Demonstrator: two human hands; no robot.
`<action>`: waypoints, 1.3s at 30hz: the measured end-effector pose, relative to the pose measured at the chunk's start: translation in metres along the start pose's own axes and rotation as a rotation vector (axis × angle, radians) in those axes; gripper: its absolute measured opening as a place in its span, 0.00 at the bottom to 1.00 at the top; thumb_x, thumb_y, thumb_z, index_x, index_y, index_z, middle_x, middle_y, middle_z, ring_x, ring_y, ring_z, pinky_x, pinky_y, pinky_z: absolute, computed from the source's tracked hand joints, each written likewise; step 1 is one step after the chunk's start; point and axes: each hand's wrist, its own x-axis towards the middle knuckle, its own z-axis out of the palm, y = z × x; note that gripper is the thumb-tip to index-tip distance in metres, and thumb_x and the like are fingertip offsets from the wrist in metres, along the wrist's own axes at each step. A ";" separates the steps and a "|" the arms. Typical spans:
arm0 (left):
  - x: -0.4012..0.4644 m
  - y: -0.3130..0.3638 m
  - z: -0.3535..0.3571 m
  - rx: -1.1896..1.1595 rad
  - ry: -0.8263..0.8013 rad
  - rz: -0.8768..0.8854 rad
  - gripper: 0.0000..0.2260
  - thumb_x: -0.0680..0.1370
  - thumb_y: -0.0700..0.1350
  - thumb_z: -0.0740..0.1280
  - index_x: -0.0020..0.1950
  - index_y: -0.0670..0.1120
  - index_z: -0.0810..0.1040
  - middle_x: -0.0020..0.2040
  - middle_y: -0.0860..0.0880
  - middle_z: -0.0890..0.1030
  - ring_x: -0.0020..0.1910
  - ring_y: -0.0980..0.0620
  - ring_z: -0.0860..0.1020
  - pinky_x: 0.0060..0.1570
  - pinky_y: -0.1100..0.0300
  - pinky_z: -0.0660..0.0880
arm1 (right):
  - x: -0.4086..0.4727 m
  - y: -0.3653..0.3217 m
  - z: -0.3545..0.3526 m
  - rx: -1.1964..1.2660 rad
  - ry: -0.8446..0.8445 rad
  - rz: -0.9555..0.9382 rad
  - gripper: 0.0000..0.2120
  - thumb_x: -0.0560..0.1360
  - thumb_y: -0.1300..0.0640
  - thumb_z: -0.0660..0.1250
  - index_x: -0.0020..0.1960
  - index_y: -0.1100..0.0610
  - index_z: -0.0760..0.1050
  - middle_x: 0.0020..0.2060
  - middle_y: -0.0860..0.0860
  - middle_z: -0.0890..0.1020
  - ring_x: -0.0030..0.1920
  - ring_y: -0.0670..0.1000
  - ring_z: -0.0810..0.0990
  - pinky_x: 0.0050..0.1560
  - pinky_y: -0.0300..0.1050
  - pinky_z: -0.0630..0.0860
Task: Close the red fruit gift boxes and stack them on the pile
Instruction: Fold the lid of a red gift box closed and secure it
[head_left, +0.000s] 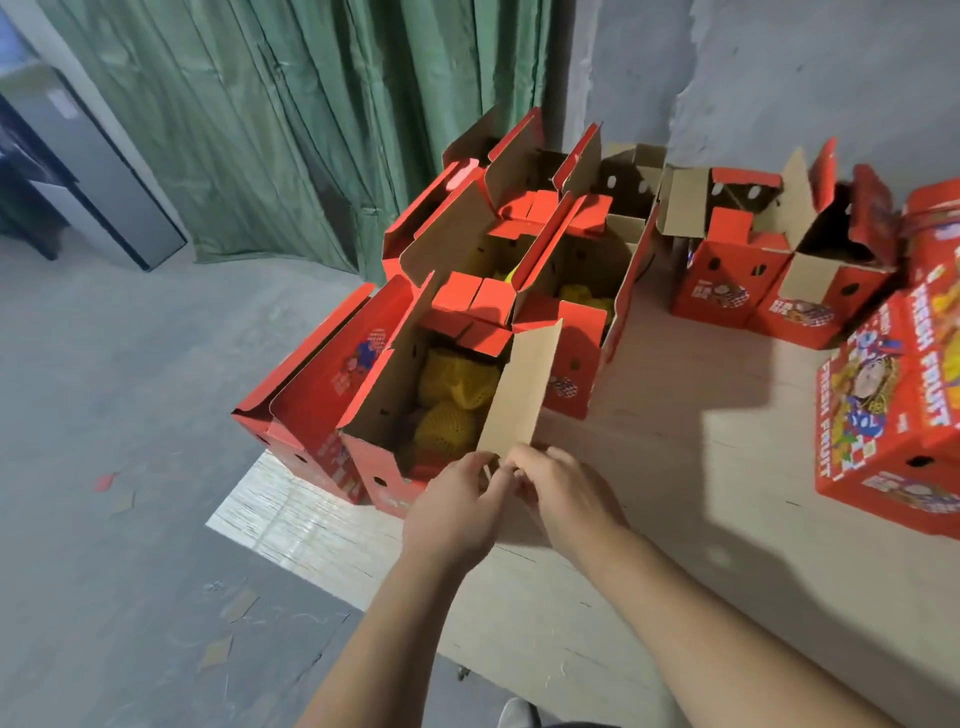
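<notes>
The nearest red fruit gift box (382, 480) stands open at the left corner of the wooden table (670, 467). Yellow net-wrapped fruit (447, 400) shows inside it. Its long right flap (522, 392) stands upright, brown side toward me. My left hand (457, 506) and my right hand (563, 493) meet at the near lower end of that flap, fingers curled and pinching the cardboard edge. Several more open red boxes (566, 291) stand behind it. Closed boxes marked FRESH FRUIT (893, 415) are piled at the right edge.
Two open red boxes (779, 280) stand at the back right by the grey wall. A green curtain (291, 130) hangs behind the table. Grey concrete floor (104, 415) with cardboard scraps lies to the left; a dark cabinet (78, 171) stands far left.
</notes>
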 end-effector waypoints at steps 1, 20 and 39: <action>-0.002 0.008 0.003 0.052 -0.021 0.025 0.25 0.79 0.65 0.53 0.70 0.58 0.76 0.61 0.58 0.82 0.55 0.53 0.81 0.52 0.51 0.84 | -0.005 0.012 -0.006 0.001 0.004 0.032 0.09 0.81 0.54 0.64 0.57 0.40 0.70 0.45 0.47 0.74 0.41 0.54 0.75 0.34 0.44 0.68; -0.172 0.267 0.217 -0.032 -0.263 0.672 0.16 0.83 0.50 0.63 0.70 0.55 0.77 0.65 0.57 0.80 0.62 0.57 0.78 0.60 0.58 0.77 | -0.269 0.332 -0.222 0.061 0.146 0.247 0.30 0.74 0.75 0.68 0.56 0.41 0.86 0.70 0.56 0.78 0.70 0.51 0.77 0.71 0.40 0.65; -0.092 0.262 0.266 -0.119 0.259 0.299 0.30 0.77 0.67 0.60 0.75 0.54 0.69 0.71 0.52 0.71 0.56 0.60 0.77 0.59 0.46 0.77 | -0.340 0.391 -0.156 0.591 0.362 0.443 0.22 0.86 0.58 0.61 0.77 0.42 0.66 0.70 0.42 0.71 0.64 0.39 0.74 0.62 0.32 0.72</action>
